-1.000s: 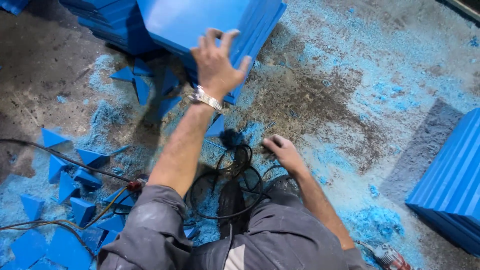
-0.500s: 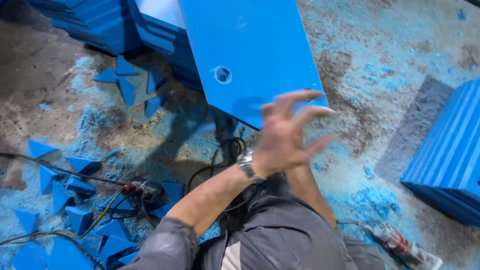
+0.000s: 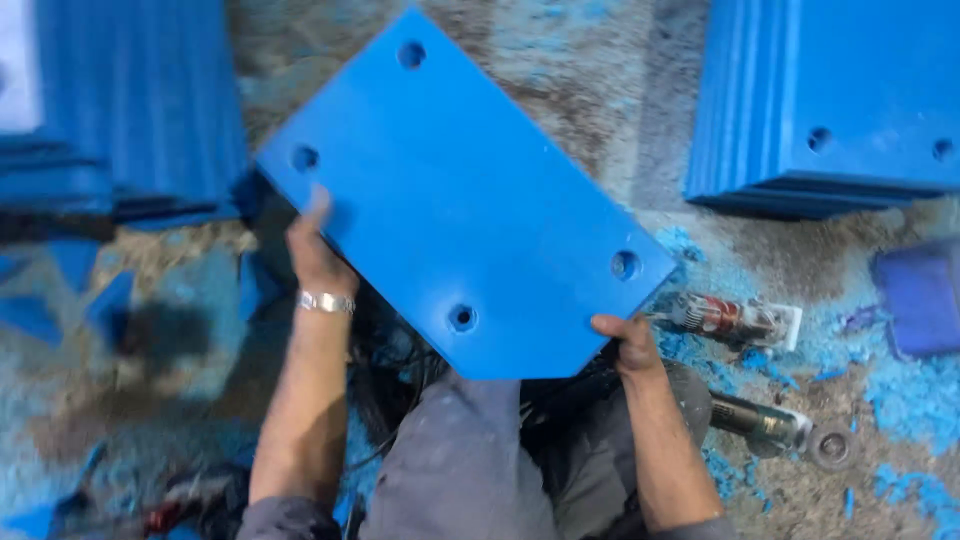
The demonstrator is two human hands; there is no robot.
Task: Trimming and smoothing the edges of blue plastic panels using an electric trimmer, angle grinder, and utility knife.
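While the floor [image 3: 560, 90] under the person is grey and strewn with blue shavings, the largest items on it are two stacks of blue panels: one stack [image 3: 830, 100] at upper right, its top sheet showing drilled holes, and a second stack [image 3: 130, 110] at upper left, blurred by camera motion.

Between them, a single blue panel [image 3: 460, 200] is held above the person's lap, tilted so one corner points away. It is flat, with cut corners and a round hole near each of four corners. It touches neither stack.

The left hand [image 3: 318, 255] grips the panel's left edge, fingers over the top face, a metal bracelet [image 3: 326, 301] at the wrist. The right hand [image 3: 625, 340] holds the lower right corner, thumb on the near edge. Both grips are closed on the panel.

To the right of the right hand lie a red and white power tool [image 3: 735, 320] and a darker tool [image 3: 760, 422] with a round disc [image 3: 830, 447] beside it. Black cable [image 3: 385, 370] lies tangled beneath the panel. A dark blue block [image 3: 920, 295] sits at the right edge.

Judgement: the step in hand appears to be carrying or positioning one drilled panel between the stacks. Setting it down would call for levelling it, keeping both edge holds even, and clearing the cable and tools below.
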